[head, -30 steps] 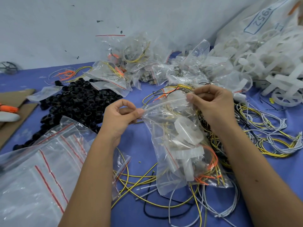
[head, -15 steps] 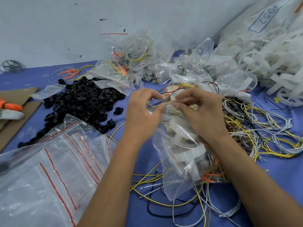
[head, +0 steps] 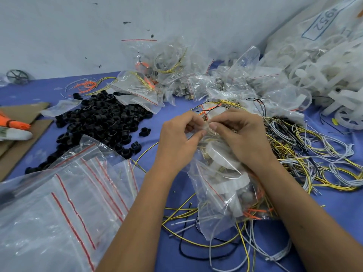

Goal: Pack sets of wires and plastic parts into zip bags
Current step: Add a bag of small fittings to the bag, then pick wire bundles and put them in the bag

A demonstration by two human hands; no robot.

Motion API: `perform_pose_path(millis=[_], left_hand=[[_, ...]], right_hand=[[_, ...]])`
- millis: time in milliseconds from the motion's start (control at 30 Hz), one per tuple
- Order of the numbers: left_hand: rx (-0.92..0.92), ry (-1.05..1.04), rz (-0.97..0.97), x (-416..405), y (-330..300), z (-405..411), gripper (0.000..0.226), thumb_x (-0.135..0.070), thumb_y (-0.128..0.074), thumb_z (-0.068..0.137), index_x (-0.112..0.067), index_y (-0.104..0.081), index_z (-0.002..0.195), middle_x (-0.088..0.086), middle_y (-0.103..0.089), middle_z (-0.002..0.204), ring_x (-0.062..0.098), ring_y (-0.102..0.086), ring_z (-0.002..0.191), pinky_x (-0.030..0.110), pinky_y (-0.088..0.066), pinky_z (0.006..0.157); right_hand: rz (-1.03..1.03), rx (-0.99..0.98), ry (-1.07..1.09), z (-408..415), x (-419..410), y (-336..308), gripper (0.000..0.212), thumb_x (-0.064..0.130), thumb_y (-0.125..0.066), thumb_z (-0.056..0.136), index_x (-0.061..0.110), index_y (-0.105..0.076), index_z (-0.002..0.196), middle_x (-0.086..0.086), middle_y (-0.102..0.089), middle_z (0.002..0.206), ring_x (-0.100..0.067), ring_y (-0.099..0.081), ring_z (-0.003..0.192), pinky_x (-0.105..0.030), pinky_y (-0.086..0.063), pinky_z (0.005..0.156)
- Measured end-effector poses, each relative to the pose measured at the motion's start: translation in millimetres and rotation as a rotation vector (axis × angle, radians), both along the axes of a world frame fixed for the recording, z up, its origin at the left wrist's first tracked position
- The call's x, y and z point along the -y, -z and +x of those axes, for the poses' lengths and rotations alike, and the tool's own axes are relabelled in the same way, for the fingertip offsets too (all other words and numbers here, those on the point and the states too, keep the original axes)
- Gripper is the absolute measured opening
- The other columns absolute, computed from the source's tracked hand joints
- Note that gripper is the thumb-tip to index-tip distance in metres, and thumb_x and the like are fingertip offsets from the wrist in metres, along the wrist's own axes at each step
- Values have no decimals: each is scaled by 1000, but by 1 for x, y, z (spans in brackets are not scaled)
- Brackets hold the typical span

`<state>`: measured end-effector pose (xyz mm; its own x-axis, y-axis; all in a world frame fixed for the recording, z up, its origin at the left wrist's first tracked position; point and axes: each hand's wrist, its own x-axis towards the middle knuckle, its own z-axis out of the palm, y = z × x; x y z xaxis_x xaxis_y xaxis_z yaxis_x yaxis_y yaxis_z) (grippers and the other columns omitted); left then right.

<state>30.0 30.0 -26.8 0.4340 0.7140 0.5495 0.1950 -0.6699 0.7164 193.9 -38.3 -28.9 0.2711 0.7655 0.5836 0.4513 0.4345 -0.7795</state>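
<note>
Zip bag (head: 220, 195), filled, sits just in front of me on the blue bench (head: 172, 107), hanging from my hands at its top edge with its bottom resting on loose wires. I can see white plastic parts (head: 224, 156) and orange and yellow wire through the clear film. My left hand (head: 179, 140) and right hand (head: 241, 138) are close together, thumbs and fingertips nearly meeting, both pinching the mouth of the bag between thumb and forefinger. I cannot tell whether the seal is closed along its whole length, since my fingers cover it.

To my left, near the bench edge, lies a stack of empty zip bags (head: 64, 209) with red seal lines, fanned out flat. Beyond them is a heap of black plastic rings (head: 98, 118), a few strays lying just beside it. Further left I see brown cardboard (head: 21, 114) with an orange bundle (head: 15, 123) on it.

To my right, a tangle of loose wires (head: 306, 154) in yellow, grey and black spreads over the bench, and more strands run under the bag toward me. Behind my hands, against the wall, filled bags (head: 165, 75) are piled up. In the far right corner there is a big heap of white plastic wheels (head: 322, 75), with a large sack (head: 322, 26) marked 1952 lying over it
</note>
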Motion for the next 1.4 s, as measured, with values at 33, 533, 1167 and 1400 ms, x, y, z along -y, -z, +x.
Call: perform_pose_path(millis=[33,533,1167,1400], left_hand=[[7,6,-16,0,0,0,12,-5,-80,83,-13,-73,91,-6,-72,83,8,-65,79,14,-46,75],[-38,42,-81,0,0,1,2,-8,-74,89,-9,-75,91,2,-70,83,7,-55,74,12,-36,66],[-50,-38,-39,-1,3,0,4,-18,-79,88,-21,-76,88,-13,-73,87,12,-63,94,28,-49,84],[-53,-57,80,0,1,2,7,-14,-79,87,-13,-74,83,-13,-66,82,23,-59,90,41,-47,84]], right_hand=[[4,31,3,0,1,-1,10,1,-80,85,10,-80,89,3,-70,84,-17,-67,79,-25,-52,74],[59,290,81,-1,1,-2,4,4,-74,90,4,-73,87,-3,-69,83,-21,-63,77,-40,-52,71],[41,340,134,-5,3,-3,6,2,-73,90,6,-71,86,8,-63,81,-11,-58,72,-21,-45,69],[-34,198,70,-5,-1,1,2,4,-72,93,6,-73,91,-3,-70,82,-25,-65,73,-44,-54,70]])
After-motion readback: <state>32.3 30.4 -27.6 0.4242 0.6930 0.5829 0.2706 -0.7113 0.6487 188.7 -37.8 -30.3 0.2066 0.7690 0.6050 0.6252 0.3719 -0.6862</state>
